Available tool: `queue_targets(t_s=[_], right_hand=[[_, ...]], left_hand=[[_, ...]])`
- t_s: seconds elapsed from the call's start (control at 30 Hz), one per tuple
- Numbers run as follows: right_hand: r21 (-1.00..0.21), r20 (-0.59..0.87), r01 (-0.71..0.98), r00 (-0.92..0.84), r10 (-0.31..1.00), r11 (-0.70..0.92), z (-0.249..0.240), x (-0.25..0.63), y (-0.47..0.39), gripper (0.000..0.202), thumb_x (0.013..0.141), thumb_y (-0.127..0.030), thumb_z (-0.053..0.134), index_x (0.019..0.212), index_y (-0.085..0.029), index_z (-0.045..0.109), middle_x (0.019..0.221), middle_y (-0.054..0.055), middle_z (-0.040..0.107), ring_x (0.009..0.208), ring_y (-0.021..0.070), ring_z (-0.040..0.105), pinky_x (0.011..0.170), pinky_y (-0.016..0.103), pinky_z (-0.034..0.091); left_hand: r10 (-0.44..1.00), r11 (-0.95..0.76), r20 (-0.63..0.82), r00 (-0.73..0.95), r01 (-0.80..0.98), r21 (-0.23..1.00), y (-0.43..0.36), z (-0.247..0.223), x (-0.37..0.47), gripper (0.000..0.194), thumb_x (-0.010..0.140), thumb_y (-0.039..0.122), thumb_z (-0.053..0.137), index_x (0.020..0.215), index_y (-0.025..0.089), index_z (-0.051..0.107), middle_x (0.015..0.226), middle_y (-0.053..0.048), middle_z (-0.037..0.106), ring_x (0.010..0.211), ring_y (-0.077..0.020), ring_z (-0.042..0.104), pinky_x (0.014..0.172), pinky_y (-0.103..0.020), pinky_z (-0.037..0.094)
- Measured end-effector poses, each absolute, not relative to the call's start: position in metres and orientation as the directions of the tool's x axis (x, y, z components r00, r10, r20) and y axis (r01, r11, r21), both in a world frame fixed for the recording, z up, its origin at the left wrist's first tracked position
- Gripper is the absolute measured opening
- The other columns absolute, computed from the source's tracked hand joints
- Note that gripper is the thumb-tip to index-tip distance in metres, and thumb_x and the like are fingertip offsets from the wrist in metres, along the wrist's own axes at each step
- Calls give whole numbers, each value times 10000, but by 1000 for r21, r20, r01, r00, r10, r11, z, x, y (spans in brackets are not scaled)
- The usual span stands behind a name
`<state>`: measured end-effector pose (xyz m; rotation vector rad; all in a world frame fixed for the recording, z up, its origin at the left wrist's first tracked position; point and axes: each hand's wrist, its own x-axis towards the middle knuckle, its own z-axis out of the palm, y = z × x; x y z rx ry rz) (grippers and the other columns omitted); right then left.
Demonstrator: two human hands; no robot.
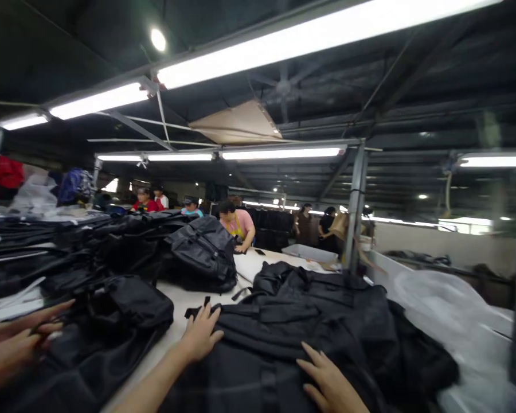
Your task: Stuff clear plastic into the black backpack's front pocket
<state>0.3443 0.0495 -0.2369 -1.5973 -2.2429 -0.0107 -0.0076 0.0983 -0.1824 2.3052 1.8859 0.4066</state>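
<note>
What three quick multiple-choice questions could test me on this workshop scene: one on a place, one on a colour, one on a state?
1. Where does the person's left hand rest?
A. on the flat black fabric backpack
B. on the clear plastic bag
C. on the grey tray

2. What colour is the top of the seated worker across the white table?
A. blue
B. pink
C. white

3. How is the person's right hand held?
A. in a fist
B. gripping a strap
C. flat, fingers spread

Answers: 1 A, its fingers lie on the bag's top edge; 2 B, the shirt is pink with a yellow front; 3 C, the palm presses open on the fabric.
</note>
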Motion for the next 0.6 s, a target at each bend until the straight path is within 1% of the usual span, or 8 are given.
queue_targets(t_s=[0.07, 0.17, 0.23, 0.3, 0.43, 0.47, 0.53, 0.6], right_hand=[[-153, 345, 940, -238, 908, 304, -239, 340, 35, 444, 845, -211, 472, 1244, -196, 667, 1530, 131, 352, 1402, 280, 350, 1187, 523, 246], [-124, 438, 969, -141, 888, 215, -242, 332, 25, 423, 905, -191, 396, 1221, -187, 677, 1536, 141, 349, 1391, 271, 376, 1177, 525, 268], [-134, 466, 974, -99, 879, 181, -248, 331, 23, 427, 916, -187, 383, 1226, -194, 676, 1537, 137, 351, 1381, 269, 393, 1173, 518, 282], [-144, 457, 974, -93, 884, 177, -253, 331, 21, 430, 916, -199, 393, 1250, -210, 663, 1534, 122, 357, 1398, 265, 363, 1174, 515, 281], [-172, 429, 966, -101, 898, 191, -257, 330, 14, 438, 902, -232, 414, 1273, -225, 648, 1531, 89, 360, 1428, 273, 296, 1178, 534, 265], [-191, 422, 960, -109, 900, 205, -255, 332, 11, 429, 902, -246, 411, 1247, -220, 665, 1506, 90, 403, 1410, 275, 338, 1177, 534, 267], [-270, 431, 933, -101, 896, 236, -249, 344, 7, 415, 915, -310, 392, 1175, -210, 700, 1382, 98, 560, 1305, 265, 496, 1156, 496, 333], [-371, 520, 904, 11, 854, 214, -240, 372, 6, 450, 924, -414, 365, 1123, -200, 707, 1253, 101, 656, 1183, 248, 599, 1111, 432, 409]], left_hand=[[970, -244, 58, 238, 933, 265, 100, -192, 18, 642, 932, 411, 386, 1517, 167, 287, 1609, -192, 162, 1489, -363, 148, 1180, -601, 193], [958, -282, 16, 287, 931, 230, 98, -208, 46, 644, 937, 483, 353, 1507, 185, 317, 1601, -192, 186, 1484, -377, 155, 1165, -612, 215], [958, -288, 47, 284, 940, 185, 94, -220, 55, 652, 934, 475, 385, 1514, 189, 298, 1605, -193, 160, 1488, -383, 120, 1176, -602, 192], [957, -285, 97, 273, 947, 148, 89, -229, 59, 657, 939, 462, 398, 1523, 192, 263, 1610, -189, 137, 1494, -379, 92, 1191, -579, 168], [951, -292, 143, 273, 947, 132, 85, -237, 57, 628, 951, 470, 386, 1519, 227, 271, 1612, -156, 172, 1496, -355, 132, 1199, -528, 207], [951, -291, 151, 271, 947, 135, 85, -238, 56, 624, 953, 468, 385, 1518, 232, 271, 1612, -149, 176, 1496, -349, 135, 1201, -522, 210], [951, -286, 166, 261, 947, 148, 86, -239, 56, 616, 955, 455, 381, 1518, 231, 269, 1611, -142, 180, 1495, -344, 142, 1203, -521, 211], [951, -281, 179, 252, 947, 159, 88, -242, 56, 607, 954, 442, 382, 1513, 231, 278, 1610, -134, 188, 1495, -339, 147, 1204, -520, 212]])
